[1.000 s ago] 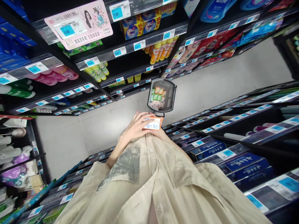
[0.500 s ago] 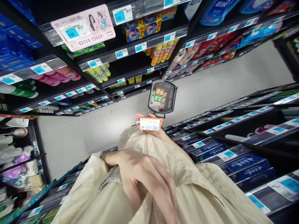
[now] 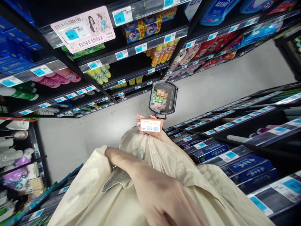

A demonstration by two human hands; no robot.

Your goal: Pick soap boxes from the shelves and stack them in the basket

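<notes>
On the upturned palm of my right hand (image 3: 157, 134) rests an orange-and-white soap pack (image 3: 150, 125), with its printed white side and barcode facing up. The fingertips show past its far edge. My left hand (image 3: 166, 197) is close to the camera, bent across my chest at the bottom of the view. Its fingers are cut off by the lower edge, so whether they hold anything is hidden. Beyond the pack, a dark grey shopping basket (image 3: 170, 99) stands on the floor with several green, orange and pale packs (image 3: 160, 99) inside.
Shelves in front carry OMO boxes (image 3: 135, 31), orange-capped bottles (image 3: 157, 55) and pink bottles (image 3: 69, 75). A pink price sign (image 3: 98, 25) juts from a shelf edge. Shelving with blue boxes (image 3: 250, 166) runs close on my right. Pale floor (image 3: 211, 83) lies between.
My left hand has moved down and right, nearer the camera, and its fingers have left the view. My right hand and the pack stay almost where they were.
</notes>
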